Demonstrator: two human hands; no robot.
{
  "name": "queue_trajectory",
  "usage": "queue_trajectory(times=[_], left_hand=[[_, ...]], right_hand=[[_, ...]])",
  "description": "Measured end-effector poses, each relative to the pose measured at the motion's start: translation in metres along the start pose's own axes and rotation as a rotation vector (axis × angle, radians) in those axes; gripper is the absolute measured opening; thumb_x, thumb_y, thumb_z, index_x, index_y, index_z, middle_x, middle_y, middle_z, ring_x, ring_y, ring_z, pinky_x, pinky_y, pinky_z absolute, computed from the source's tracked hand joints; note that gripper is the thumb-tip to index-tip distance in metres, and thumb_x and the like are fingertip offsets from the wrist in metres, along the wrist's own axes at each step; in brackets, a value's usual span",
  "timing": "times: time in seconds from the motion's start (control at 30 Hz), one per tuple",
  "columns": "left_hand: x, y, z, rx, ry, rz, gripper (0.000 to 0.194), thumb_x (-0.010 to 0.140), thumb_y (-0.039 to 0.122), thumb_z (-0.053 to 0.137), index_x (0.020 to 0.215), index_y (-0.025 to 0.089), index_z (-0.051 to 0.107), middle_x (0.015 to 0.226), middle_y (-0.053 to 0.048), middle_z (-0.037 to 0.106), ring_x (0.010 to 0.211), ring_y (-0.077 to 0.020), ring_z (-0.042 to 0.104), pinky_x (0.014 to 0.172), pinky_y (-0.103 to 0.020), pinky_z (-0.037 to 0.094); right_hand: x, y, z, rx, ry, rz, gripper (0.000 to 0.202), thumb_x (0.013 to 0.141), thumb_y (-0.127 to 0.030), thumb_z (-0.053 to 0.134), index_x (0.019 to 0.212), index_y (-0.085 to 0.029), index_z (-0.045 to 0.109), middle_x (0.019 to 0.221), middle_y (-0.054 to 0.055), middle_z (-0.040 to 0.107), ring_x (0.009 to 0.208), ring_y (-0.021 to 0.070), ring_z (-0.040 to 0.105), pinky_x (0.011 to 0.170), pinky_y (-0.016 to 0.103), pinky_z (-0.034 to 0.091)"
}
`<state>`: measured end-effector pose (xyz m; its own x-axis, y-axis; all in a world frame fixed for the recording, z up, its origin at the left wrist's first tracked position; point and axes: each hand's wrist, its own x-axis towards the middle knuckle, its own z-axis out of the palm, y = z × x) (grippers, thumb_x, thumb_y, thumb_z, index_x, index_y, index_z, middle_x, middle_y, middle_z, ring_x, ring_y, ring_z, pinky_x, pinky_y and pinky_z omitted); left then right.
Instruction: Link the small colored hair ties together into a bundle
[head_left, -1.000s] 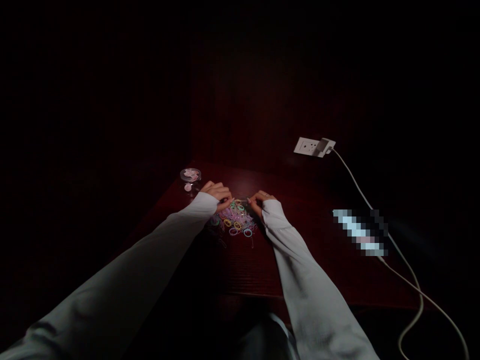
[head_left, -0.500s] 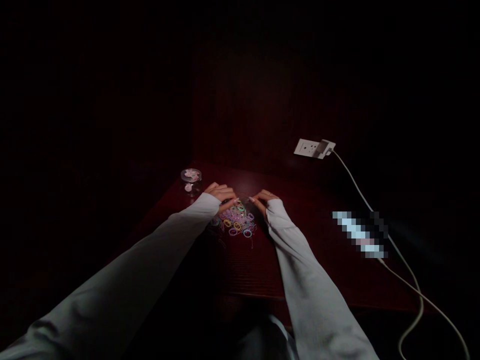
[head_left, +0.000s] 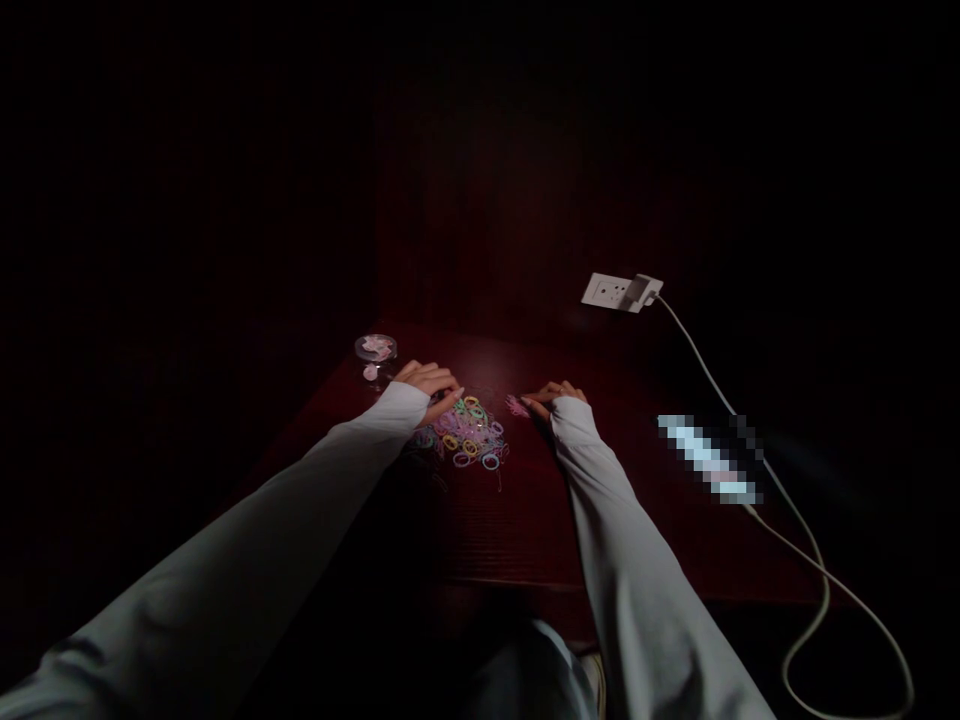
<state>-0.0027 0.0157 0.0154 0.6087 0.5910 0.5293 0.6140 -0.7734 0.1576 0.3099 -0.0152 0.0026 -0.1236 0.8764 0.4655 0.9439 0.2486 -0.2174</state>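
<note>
A loose heap of small coloured bands [head_left: 472,435], pink, purple, yellow, green and blue, lies on the dark red table [head_left: 510,540]. My left hand [head_left: 433,385] is at the heap's upper left edge, its fingers bent and pressed together over the bands; what they hold, if anything, is too small to name. To the right of the heap, a small pink bunch of bands [head_left: 517,405] rests on the table beside my right hand [head_left: 551,396]. The fingers of that hand are closed together at the bunch, and their grip is too dim to make out.
Behind my left hand stands a clear round jar [head_left: 376,350] with a pink-patterned lid. A wall socket [head_left: 619,292] holds a charger whose white cable [head_left: 694,345] hangs down to the right. On the table's right side lies a blurred, bright phone-like object [head_left: 709,460].
My right hand has moved right, away from the heap, and the pink bunch now shows at its fingertips. My left hand has shifted slightly left. The whole view has shifted a little.
</note>
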Motion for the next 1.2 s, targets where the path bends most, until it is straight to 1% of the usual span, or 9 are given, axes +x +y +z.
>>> queue_trajectory(times=[0.17, 0.23, 0.3, 0.53, 0.6, 0.67, 0.83, 1.07, 1.2], left_hand=[[0.000, -0.001, 0.002, 0.012, 0.031, -0.002, 0.032, 0.105, 0.037, 0.046, 0.089, 0.021, 0.069, 0.089, -0.002, 0.072, 0.089, -0.0191, 0.060, 0.082, -0.034, 0.034], [0.000, -0.001, 0.002, 0.005, 0.060, -0.009, 0.033, 0.105, 0.037, 0.046, 0.087, 0.021, 0.069, 0.087, -0.002, 0.073, 0.087, -0.0187, 0.060, 0.081, -0.034, 0.034], [0.000, -0.001, 0.003, -0.005, 0.084, -0.027, 0.033, 0.104, 0.037, 0.047, 0.084, 0.021, 0.067, 0.085, -0.002, 0.073, 0.085, -0.0183, 0.060, 0.081, -0.034, 0.034], [0.000, -0.001, 0.004, -0.002, 0.171, -0.047, 0.036, 0.103, 0.037, 0.047, 0.078, 0.021, 0.066, 0.076, -0.001, 0.071, 0.079, -0.0174, 0.058, 0.077, -0.034, 0.034], [0.000, -0.002, 0.004, -0.004, 0.169, -0.046, 0.037, 0.103, 0.038, 0.046, 0.076, 0.021, 0.065, 0.075, 0.000, 0.070, 0.078, -0.0169, 0.058, 0.077, -0.034, 0.034], [0.000, -0.002, 0.005, -0.007, 0.165, -0.043, 0.037, 0.103, 0.037, 0.046, 0.076, 0.021, 0.065, 0.076, -0.001, 0.071, 0.078, -0.0166, 0.058, 0.077, -0.033, 0.034], [0.000, -0.001, 0.008, -0.001, 0.177, -0.034, 0.037, 0.102, 0.037, 0.046, 0.074, 0.020, 0.064, 0.073, -0.001, 0.070, 0.076, -0.0165, 0.057, 0.076, -0.033, 0.034], [0.000, -0.002, 0.008, 0.005, 0.129, -0.023, 0.039, 0.103, 0.038, 0.046, 0.073, 0.020, 0.064, 0.071, -0.001, 0.068, 0.075, -0.0163, 0.056, 0.075, -0.033, 0.033], [0.000, -0.001, 0.008, 0.010, 0.107, -0.028, 0.041, 0.103, 0.038, 0.046, 0.071, 0.020, 0.063, 0.071, -0.001, 0.068, 0.075, -0.0161, 0.057, 0.076, -0.032, 0.033]], right_hand=[[-0.004, -0.006, -0.006, 0.000, 0.052, 0.035, 0.042, 0.103, -0.053, 0.050, 0.111, -0.027, 0.082, 0.102, 0.009, 0.077, 0.098, 0.0265, 0.059, 0.085, 0.038, 0.039], [-0.004, -0.010, -0.009, 0.014, 0.079, 0.026, 0.042, 0.104, -0.051, 0.049, 0.111, -0.026, 0.082, 0.103, 0.011, 0.077, 0.098, 0.0269, 0.060, 0.085, 0.039, 0.040], [-0.003, -0.018, -0.011, 0.042, 0.079, -0.002, 0.039, 0.103, -0.050, 0.050, 0.106, -0.026, 0.082, 0.101, 0.010, 0.077, 0.097, 0.0267, 0.061, 0.086, 0.039, 0.041], [0.003, -0.070, -0.008, 0.266, -0.033, -0.183, 0.021, 0.096, -0.041, 0.066, 0.097, -0.027, 0.082, 0.086, 0.005, 0.076, 0.084, 0.0219, 0.064, 0.084, 0.036, 0.045], [0.002, -0.083, -0.004, 0.293, -0.087, -0.232, 0.015, 0.092, -0.038, 0.072, 0.097, -0.028, 0.082, 0.085, 0.003, 0.076, 0.082, 0.0206, 0.064, 0.085, 0.035, 0.045], [-0.001, -0.090, -0.001, 0.302, -0.135, -0.270, 0.014, 0.090, -0.036, 0.075, 0.100, -0.029, 0.081, 0.090, 0.002, 0.076, 0.084, 0.0198, 0.065, 0.090, 0.035, 0.045], [-0.007, -0.094, -0.001, 0.280, -0.200, -0.305, 0.022, 0.085, -0.040, 0.081, 0.105, -0.030, 0.080, 0.106, 0.003, 0.078, 0.098, 0.0223, 0.066, 0.099, 0.037, 0.045], [-0.006, -0.092, 0.000, 0.286, -0.240, -0.313, 0.022, 0.086, -0.036, 0.080, 0.106, -0.028, 0.078, 0.102, 0.003, 0.076, 0.098, 0.0216, 0.066, 0.098, 0.036, 0.046], [-0.005, -0.088, 0.003, 0.292, -0.232, -0.320, 0.027, 0.083, -0.038, 0.082, 0.107, -0.026, 0.077, 0.099, 0.003, 0.075, 0.093, 0.0212, 0.065, 0.097, 0.036, 0.046]])
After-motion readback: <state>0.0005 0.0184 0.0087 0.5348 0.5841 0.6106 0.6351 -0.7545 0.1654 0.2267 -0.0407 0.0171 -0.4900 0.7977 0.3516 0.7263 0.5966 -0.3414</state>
